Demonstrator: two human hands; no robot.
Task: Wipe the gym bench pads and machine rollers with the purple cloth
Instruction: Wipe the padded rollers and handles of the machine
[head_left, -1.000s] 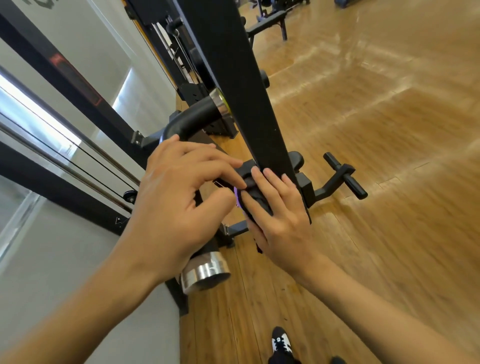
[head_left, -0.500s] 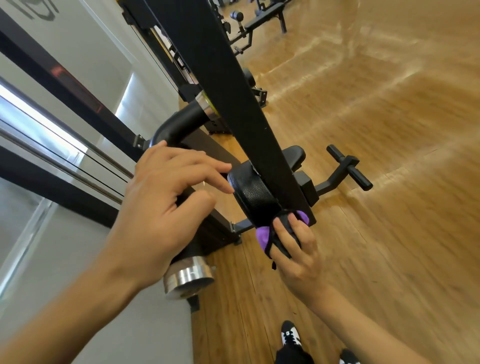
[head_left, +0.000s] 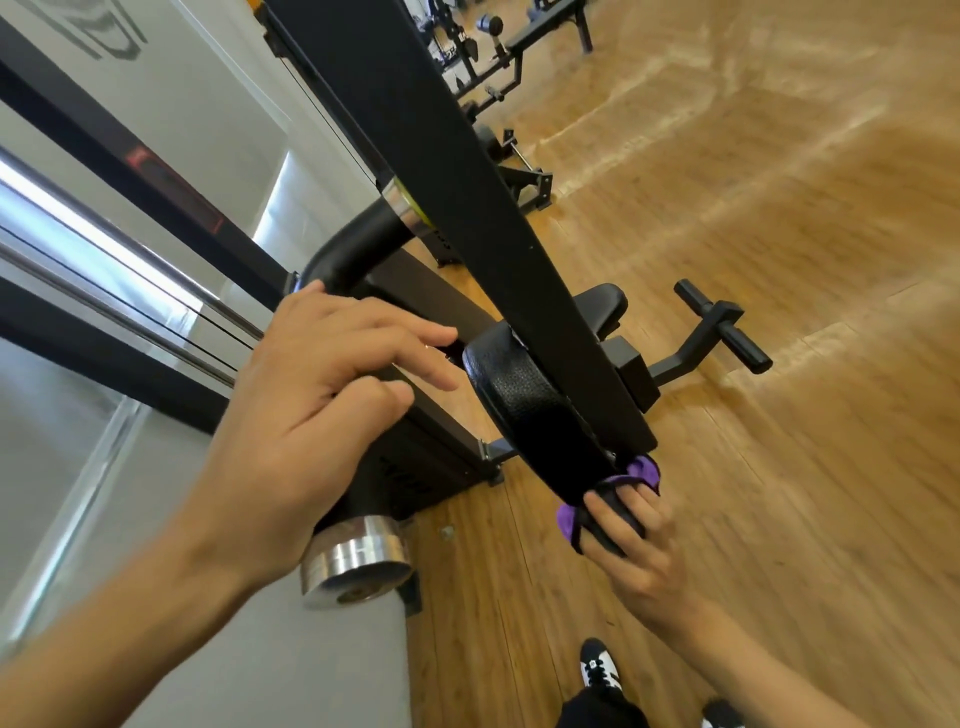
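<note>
The black, leather-grained roller (head_left: 519, 384) sat mounted on the near side of a broad black upright beam (head_left: 441, 156) that ran diagonally up from it. At the roller's lower end, the right hand (head_left: 641, 551) held the purple cloth (head_left: 643, 469) bunched against the pad, its fingers (head_left: 631, 506) curved over the wad so that purple showed only at the edges above and to the left of the fingertips; the thumb was hidden, so how it lay could not be told. The left hand (head_left: 322, 415) hovered just left of the roller, fingers loosely spread and slightly bent, the index finger reaching toward the roller's upper edge with a narrow gap between them, and nothing pinched in it. Whether its palm rested on the dark bar under it could not be told. Up and left of the roller a curved black handle (head_left: 353, 249) met the beam at a chrome collar, and down and left of the roller a chrome end cap (head_left: 358, 566) stuck out below the left wrist. Just behind the roller, to its right, were a small black seat pad (head_left: 602, 306) and a T-shaped black peg (head_left: 727, 332) over the wooden floor (head_left: 779, 234). Below the roller, a black-and-white shoe (head_left: 600, 670) stood on the boards.
</note>
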